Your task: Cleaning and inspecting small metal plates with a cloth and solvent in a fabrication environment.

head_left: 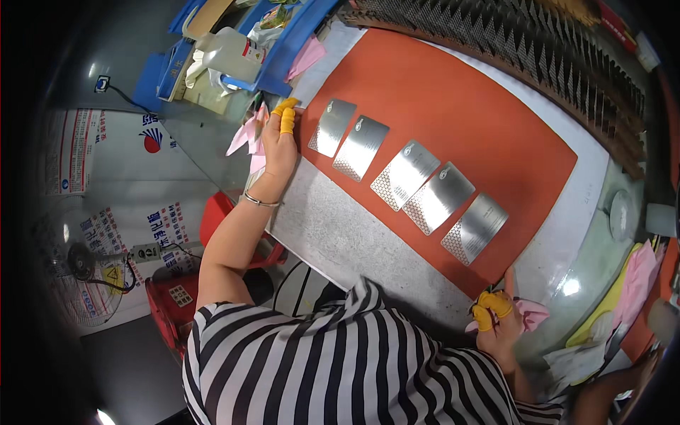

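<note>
Left hand [280, 145] in yellow finger cots [286, 122], grip unclear, beside flat orange mat [460, 92], right hand [499, 327], near right, curled on pink cloth [533, 316], five silver metal cards [404, 175] between.

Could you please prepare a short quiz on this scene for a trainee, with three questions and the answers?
1. How many silver cards lie on the orange-red mat?

2. True or false: the left hand is holding up a card.

3. What colour are the finger covers on the right hand?
A) Blue
B) Yellow
C) Green

Key:
1: Five.
2: False; the left hand is at the mat's edge, and all five cards lie on the mat.
3: B, yellow.
</note>
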